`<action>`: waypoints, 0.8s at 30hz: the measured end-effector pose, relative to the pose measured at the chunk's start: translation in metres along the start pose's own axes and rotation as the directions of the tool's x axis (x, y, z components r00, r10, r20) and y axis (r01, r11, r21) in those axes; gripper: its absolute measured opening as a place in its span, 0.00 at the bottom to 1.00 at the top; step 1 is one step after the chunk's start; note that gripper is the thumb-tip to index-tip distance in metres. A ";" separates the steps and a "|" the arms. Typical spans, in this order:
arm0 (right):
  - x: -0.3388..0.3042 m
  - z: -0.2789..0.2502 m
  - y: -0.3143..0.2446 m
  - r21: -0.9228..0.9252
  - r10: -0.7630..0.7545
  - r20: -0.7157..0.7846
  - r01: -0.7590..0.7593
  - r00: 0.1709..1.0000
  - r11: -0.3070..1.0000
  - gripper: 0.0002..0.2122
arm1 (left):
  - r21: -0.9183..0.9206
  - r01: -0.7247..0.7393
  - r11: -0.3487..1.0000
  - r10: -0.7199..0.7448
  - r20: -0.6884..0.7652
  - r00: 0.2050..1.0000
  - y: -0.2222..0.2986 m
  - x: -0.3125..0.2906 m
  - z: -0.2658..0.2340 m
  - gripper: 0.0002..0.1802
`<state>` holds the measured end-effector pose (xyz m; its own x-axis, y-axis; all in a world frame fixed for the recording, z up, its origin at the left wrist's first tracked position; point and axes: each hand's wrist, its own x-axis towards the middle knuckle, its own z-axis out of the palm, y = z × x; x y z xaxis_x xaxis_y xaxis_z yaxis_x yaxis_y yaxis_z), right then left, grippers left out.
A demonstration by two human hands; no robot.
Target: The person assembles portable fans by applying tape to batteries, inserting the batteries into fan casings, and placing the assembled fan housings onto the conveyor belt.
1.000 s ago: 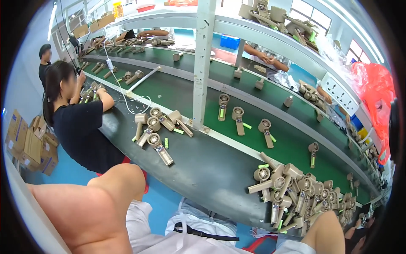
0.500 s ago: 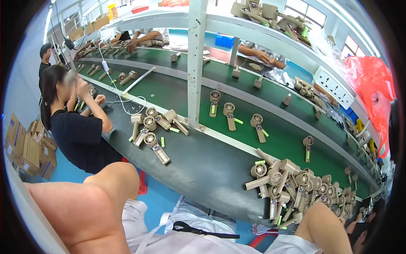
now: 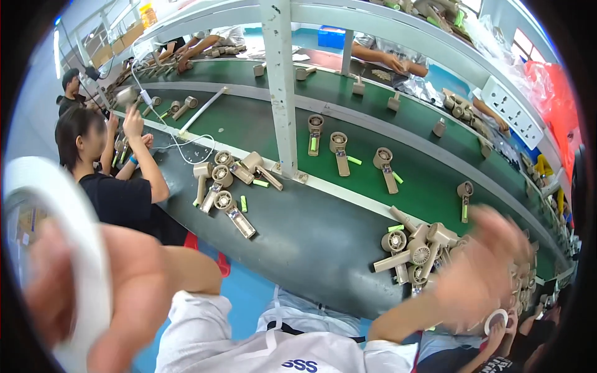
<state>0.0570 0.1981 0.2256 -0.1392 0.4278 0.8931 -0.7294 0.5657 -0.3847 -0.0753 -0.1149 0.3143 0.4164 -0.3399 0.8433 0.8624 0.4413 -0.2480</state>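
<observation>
Close at the left, my left hand point(image 3: 127, 283) is closed around a thick white ring-shaped band point(image 3: 87, 248); its exact kind does not show. My right hand point(image 3: 479, 273) is raised at the right, smeared by motion, so its fingers are unclear. It hides part of a pile of beige handheld-fan bodies point(image 3: 420, 253) on the dark bench point(image 3: 298, 239). Several more beige fan bodies point(image 3: 234, 214), some with their handles open, lie on the bench left of centre. A small green cylinder cell point(image 3: 244, 204) lies beside them.
The green conveyor belt point(image 3: 249, 133) carries spaced-out fan bodies behind the bench. A white post point(image 3: 281, 93) and overhead shelf stand in front of it. A white cable point(image 3: 180, 149) crosses the left end. A co-worker point(image 3: 121, 196) works there; another person's hand holds a white ring point(image 3: 496, 321) lower right.
Both my hands have come up into view, the left with the white band, the right over the fan pile. The view has shifted slightly. The co-worker at left has turned slightly.
</observation>
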 end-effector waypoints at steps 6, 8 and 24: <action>-0.155 0.089 0.279 -0.891 0.770 0.205 -0.211 0.604 0.403 0.39 | 0.435 0.890 0.135 -0.759 0.623 -0.189 0.090 -0.201 -0.020 0.08; -0.166 0.114 0.301 -0.934 0.848 0.172 -0.192 0.501 0.302 0.38 | 0.511 0.859 0.021 -0.683 0.635 -0.361 0.121 -0.228 -0.042 0.10; -0.206 -0.023 0.034 -0.931 0.844 0.350 0.053 0.406 0.361 0.32 | 0.339 0.880 0.333 -0.163 0.940 -0.300 0.130 -0.231 -0.099 0.22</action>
<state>0.0764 0.1452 0.0236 -0.9068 0.4041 0.1200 0.3529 0.8834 -0.3085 -0.0310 -0.0614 0.0402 -0.5360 0.8106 0.2358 0.5564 0.1292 0.8208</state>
